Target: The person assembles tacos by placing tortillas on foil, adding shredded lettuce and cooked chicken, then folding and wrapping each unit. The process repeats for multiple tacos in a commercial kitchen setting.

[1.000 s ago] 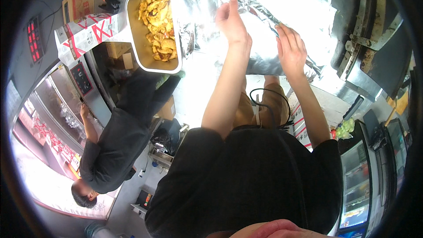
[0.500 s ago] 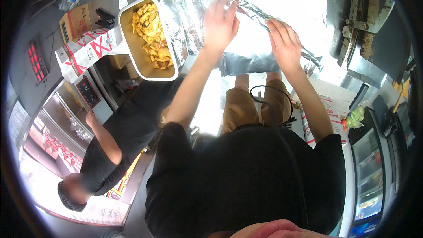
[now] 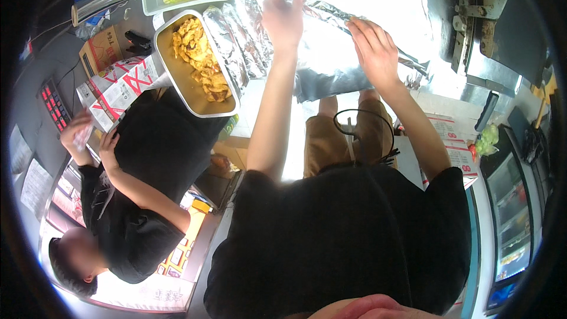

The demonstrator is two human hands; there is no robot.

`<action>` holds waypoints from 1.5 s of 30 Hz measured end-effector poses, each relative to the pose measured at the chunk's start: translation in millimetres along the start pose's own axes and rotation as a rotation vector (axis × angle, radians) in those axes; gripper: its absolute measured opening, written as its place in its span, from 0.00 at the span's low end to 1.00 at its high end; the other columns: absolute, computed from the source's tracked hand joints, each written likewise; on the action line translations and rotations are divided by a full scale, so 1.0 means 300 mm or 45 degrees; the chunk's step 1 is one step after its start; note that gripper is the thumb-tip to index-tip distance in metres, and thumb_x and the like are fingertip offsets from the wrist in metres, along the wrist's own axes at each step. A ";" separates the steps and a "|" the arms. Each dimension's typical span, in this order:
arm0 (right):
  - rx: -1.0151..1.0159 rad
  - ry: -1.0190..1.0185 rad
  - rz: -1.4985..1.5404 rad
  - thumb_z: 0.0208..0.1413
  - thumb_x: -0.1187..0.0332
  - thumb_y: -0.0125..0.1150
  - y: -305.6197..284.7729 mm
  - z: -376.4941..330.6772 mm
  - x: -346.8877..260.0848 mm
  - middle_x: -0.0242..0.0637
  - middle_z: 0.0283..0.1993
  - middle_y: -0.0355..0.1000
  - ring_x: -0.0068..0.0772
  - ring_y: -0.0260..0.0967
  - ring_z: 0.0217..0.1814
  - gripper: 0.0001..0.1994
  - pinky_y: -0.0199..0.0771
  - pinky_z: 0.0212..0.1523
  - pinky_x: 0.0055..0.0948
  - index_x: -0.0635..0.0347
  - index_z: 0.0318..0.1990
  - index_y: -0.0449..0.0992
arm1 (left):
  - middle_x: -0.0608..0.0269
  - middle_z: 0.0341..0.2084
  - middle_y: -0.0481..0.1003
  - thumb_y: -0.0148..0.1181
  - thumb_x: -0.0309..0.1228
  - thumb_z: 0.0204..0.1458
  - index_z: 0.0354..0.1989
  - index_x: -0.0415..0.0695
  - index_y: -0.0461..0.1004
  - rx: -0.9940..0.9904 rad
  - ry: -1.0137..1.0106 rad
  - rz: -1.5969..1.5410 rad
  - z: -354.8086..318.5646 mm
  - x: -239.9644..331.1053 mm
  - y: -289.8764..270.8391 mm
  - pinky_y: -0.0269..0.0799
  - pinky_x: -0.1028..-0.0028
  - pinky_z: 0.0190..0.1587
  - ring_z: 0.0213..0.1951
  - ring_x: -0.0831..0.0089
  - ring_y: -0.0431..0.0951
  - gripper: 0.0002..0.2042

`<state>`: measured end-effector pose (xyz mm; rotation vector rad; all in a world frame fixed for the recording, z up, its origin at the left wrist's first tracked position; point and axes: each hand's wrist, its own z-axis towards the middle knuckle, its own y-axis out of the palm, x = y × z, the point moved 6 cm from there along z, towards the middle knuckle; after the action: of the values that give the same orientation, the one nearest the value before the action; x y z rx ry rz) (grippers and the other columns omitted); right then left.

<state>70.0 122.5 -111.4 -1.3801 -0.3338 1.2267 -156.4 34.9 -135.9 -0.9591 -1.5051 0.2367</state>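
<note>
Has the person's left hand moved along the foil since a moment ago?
Cannot tell: the camera itself shifted. The left hand stays on the foil sheet, just right of the metal tray.

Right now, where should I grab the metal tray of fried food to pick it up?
Grip the metal tray by its raised rim on the two long sides, coming from above with both hands. It is long, open-topped and filled, so level lifting matters. Foil rolls lie close along one side, leaving little finger room there.

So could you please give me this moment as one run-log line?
left hand: on foil sheet | right hand: on foil sheet | beside: foil-wrapped rolls, tray of yellow food | co-worker: left
</note>
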 end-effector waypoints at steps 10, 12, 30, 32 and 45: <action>0.014 0.034 0.108 0.51 0.80 0.67 0.012 -0.030 0.003 0.33 0.62 0.81 0.40 0.78 0.64 0.23 0.81 0.62 0.40 0.58 0.56 0.84 | 0.45 0.56 0.83 0.64 0.15 0.60 0.52 0.37 0.84 -0.142 1.056 0.151 -0.230 0.071 0.037 0.83 0.57 0.60 0.57 0.45 0.85 0.13; 0.085 0.080 0.213 0.52 0.81 0.69 -0.040 -0.047 -0.015 0.36 0.62 0.81 0.43 0.78 0.63 0.21 0.81 0.62 0.41 0.59 0.56 0.84 | 0.43 0.57 0.82 0.64 0.16 0.60 0.54 0.36 0.83 -0.150 1.177 0.258 -0.262 0.047 0.055 0.82 0.56 0.61 0.58 0.44 0.84 0.15; 0.722 0.940 0.265 0.58 0.75 0.80 0.013 -0.216 -0.033 0.39 0.49 0.72 0.38 0.72 0.55 0.18 0.76 0.55 0.35 0.60 0.56 0.86 | 0.51 0.67 0.77 0.69 0.23 0.60 0.56 0.38 0.78 -0.310 1.500 0.559 -0.232 0.022 0.081 0.74 0.51 0.67 0.70 0.50 0.75 0.16; 0.559 0.684 0.198 0.55 0.76 0.80 0.022 -0.177 -0.047 0.40 0.56 0.73 0.43 0.72 0.58 0.25 0.78 0.58 0.38 0.56 0.62 0.86 | 0.55 0.65 0.78 0.70 0.23 0.58 0.53 0.40 0.79 -0.368 1.527 0.550 -0.197 0.021 0.082 0.74 0.52 0.65 0.68 0.53 0.77 0.15; -0.350 0.135 0.250 0.67 0.73 0.65 -0.122 -0.033 0.234 0.41 0.62 0.81 0.46 0.80 0.62 0.23 0.85 0.60 0.41 0.49 0.68 0.80 | 0.56 0.61 0.77 0.70 0.23 0.53 0.54 0.44 0.82 -0.594 1.376 0.250 -0.057 0.092 0.137 0.72 0.52 0.68 0.65 0.51 0.75 0.18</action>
<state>122.7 182.5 -114.7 -1.7420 -0.3064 1.2956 -120.4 72.8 -139.3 -1.3016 -0.4584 -0.4671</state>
